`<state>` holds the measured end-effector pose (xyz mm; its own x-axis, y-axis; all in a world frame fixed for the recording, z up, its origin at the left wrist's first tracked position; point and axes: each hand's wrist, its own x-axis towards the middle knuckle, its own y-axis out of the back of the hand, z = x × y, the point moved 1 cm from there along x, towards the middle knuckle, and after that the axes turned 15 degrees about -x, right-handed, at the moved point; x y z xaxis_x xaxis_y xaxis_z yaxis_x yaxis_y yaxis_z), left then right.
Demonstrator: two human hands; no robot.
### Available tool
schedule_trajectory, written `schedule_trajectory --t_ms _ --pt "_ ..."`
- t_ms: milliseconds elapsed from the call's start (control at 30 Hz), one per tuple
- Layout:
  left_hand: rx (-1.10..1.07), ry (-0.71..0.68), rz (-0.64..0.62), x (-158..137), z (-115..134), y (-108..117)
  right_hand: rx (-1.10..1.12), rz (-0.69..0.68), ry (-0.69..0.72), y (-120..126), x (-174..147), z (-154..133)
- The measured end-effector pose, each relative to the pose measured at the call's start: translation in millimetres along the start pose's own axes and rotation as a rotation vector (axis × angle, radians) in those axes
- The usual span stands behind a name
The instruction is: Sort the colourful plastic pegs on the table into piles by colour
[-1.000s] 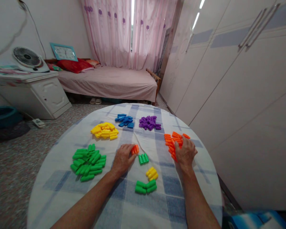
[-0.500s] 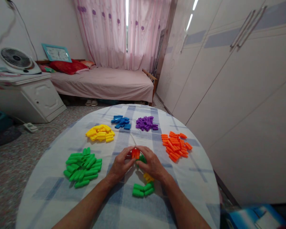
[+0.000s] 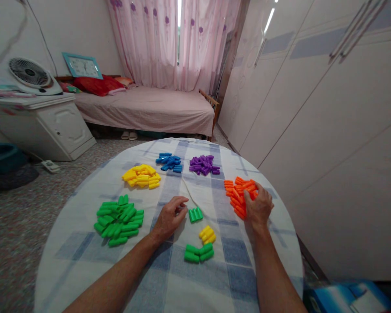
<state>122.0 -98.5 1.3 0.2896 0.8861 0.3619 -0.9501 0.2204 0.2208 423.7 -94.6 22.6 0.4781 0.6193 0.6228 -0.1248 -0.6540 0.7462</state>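
My right hand [image 3: 260, 204] is at the right edge of the orange plastic tube pile [image 3: 237, 198], with thumb and fingers closed around orange pieces. My left hand [image 3: 172, 218] rests on the cloth near the middle, its fingers loosely bent, thumb and fingertips apart, and nothing visible between them. Just right of its fingertips lies a short row of green tubes [image 3: 195, 214], and a thin white cord [image 3: 189, 192] reaches it from behind. Nearer to me are a few yellow tubes [image 3: 207, 234] and two joined groups of green tubes [image 3: 198, 253].
Round table [image 3: 84, 278] with a checked cloth. Piles of green [image 3: 119, 221], yellow [image 3: 141, 177], blue [image 3: 169, 162] and purple tubes [image 3: 204, 165] stand around the middle. A bed [image 3: 150, 108] is beyond, a wardrobe [image 3: 329, 143] at right, and a cabinet with a fan [image 3: 31, 74] at left.
My right hand has moved from the middle out to the orange pile. The orange tubes held between both hands no longer show there. The green row is uncovered. The view has shifted slightly.
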Motion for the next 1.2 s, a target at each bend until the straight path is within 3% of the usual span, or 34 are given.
schedule_trajectory --t_ms 167,267,433,600,700,800,1000,1100,1200 --pt "0.123 -0.069 -0.12 -2.7 3.4 0.9 -0.003 -0.024 -0.038 -5.5 -3.0 5.8" --pt "0.209 -0.168 -0.243 -3.6 4.5 -1.3 0.028 0.03 -0.006 -0.5 -3.6 -3.5" --pt "0.32 -0.264 -0.326 -4.2 2.1 -8.7 0.239 0.116 0.302 6.5 -17.8 -40.0" --pt "0.361 -0.212 -0.216 -7.2 16.9 -3.8 0.408 -0.129 0.511 -2.7 -45.1 -70.7" --pt "0.535 -0.175 -0.135 -9.2 35.7 15.8 0.422 -0.282 0.544 -11.0 -52.5 -72.5" --pt "0.756 -0.118 -0.058 -13.2 47.2 49.9 0.418 -0.351 0.53 -17.3 -52.3 -68.4" --pt "1.02 0.057 0.094 -30.5 29.2 121.2 0.394 -0.37 0.529 -22.5 -50.7 -66.1" --pt "1.022 0.092 0.096 -34.6 20.3 135.3 0.378 -0.378 0.54 -22.0 -50.7 -66.5" --pt "1.012 0.061 0.119 -33.5 25.4 128.5 0.377 -0.39 0.537 -20.9 -50.3 -66.4"
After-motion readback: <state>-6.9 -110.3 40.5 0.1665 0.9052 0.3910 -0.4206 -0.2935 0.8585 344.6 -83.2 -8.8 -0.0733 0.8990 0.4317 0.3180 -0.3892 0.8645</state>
